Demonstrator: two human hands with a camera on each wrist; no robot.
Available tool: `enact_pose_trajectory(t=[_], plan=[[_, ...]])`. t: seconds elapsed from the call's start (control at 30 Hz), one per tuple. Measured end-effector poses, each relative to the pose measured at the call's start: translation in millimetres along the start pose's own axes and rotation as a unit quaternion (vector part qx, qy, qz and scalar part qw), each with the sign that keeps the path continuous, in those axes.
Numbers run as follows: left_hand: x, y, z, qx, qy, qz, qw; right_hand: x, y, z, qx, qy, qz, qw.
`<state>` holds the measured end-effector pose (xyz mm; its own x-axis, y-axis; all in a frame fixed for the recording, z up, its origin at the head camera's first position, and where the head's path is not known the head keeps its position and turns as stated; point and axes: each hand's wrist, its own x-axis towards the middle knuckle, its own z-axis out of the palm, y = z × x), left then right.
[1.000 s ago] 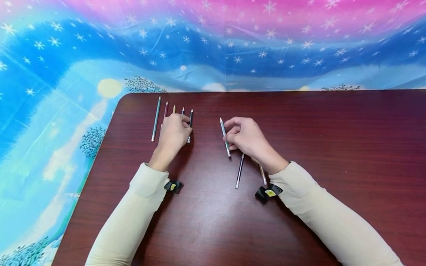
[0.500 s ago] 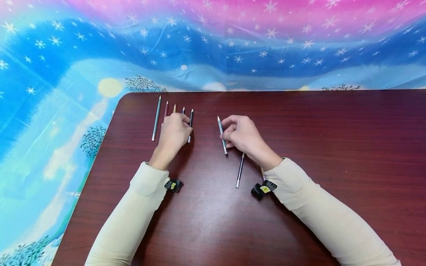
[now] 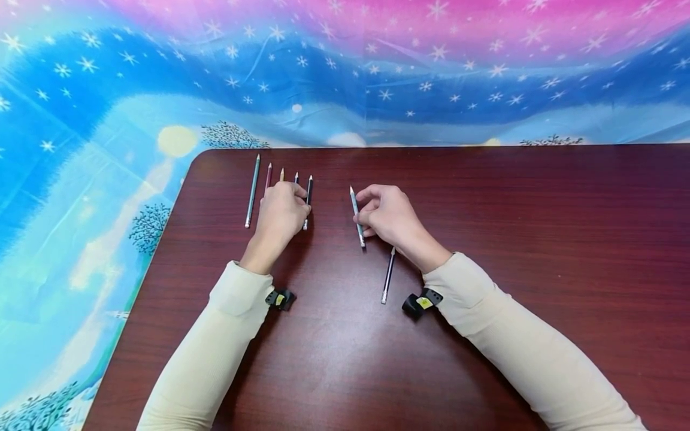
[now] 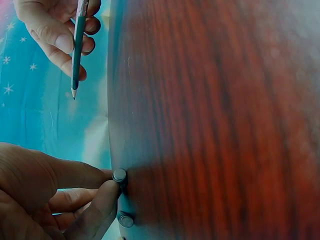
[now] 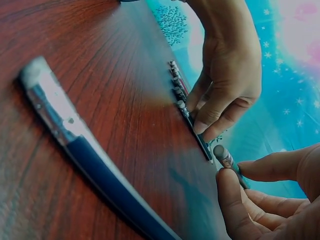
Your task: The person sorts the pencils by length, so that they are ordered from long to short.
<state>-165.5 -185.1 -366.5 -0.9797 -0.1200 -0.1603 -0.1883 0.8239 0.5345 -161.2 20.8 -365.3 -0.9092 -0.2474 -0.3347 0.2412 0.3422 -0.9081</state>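
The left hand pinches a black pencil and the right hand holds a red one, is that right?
Not red: the right hand holds a teal-green pencil, as the left wrist view shows. The left hand does pinch a black pencil.

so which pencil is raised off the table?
The green pencil pinched in the right hand; the dark pencil by that wrist and the left row, teal pencil included, lie flat.

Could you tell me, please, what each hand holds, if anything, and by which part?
Left hand: black pencil, around its middle. Right hand: green pencil, around its middle.
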Motion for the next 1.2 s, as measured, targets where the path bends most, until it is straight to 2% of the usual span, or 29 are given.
enact_pose_trajectory(t=[0.3, 0.7, 1.0, 1.2], plan=[[0.0, 1.2, -0.6, 0.003, 0.000, -0.001, 1.0000, 6.6, -2.0, 5.9, -0.004, 0.005, 0.001, 1.0000], [0.0, 1.3, -1.0, 0.004, 0.001, -0.008, 1.0000, 29.8, -12.8, 31.4, 0.029, 0.029, 0.011, 0.9991], [1.4, 0.2, -0.6, 0.014, -0.002, -0.008, 0.9999, 42.4, -19.7, 49.5, -0.018, 0.071, 0.006, 0.9973], [1.9, 0.2, -1.5, 0.015, 0.000, -0.004, 0.9999, 46.4, -21.4, 57.7, -0.039, 0.088, 0.026, 0.9950]])
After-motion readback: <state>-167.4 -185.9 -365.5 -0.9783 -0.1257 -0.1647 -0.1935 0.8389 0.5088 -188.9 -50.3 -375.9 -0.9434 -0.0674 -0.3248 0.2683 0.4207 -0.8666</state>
